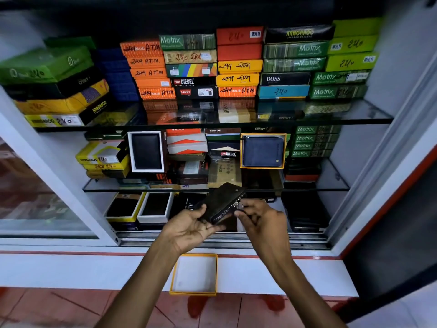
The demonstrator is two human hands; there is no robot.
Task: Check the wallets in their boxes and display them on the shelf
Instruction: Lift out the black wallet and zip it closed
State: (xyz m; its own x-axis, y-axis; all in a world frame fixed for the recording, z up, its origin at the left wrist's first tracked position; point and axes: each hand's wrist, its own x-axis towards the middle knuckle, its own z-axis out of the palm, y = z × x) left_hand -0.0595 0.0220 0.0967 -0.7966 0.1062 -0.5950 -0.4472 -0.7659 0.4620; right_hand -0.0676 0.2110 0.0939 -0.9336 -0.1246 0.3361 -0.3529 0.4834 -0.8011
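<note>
Black zip wallet (222, 202) between hands, clear of glass shelf edge (142, 188).

White cabinet frame (59, 176), glass shelves (331, 185), red-tiled floor (71, 308).

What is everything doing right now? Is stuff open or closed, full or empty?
Left hand: holding the dark zip wallet from below.
Right hand: pinching the zipper pull.
Dark zip wallet: out of its box, zipped shut as far as visible.
Yellow-edged box: open, empty, on the ledge.
Blue wallet: displayed upright in its open box.
Black wallet: displayed upright in a white box.
</note>
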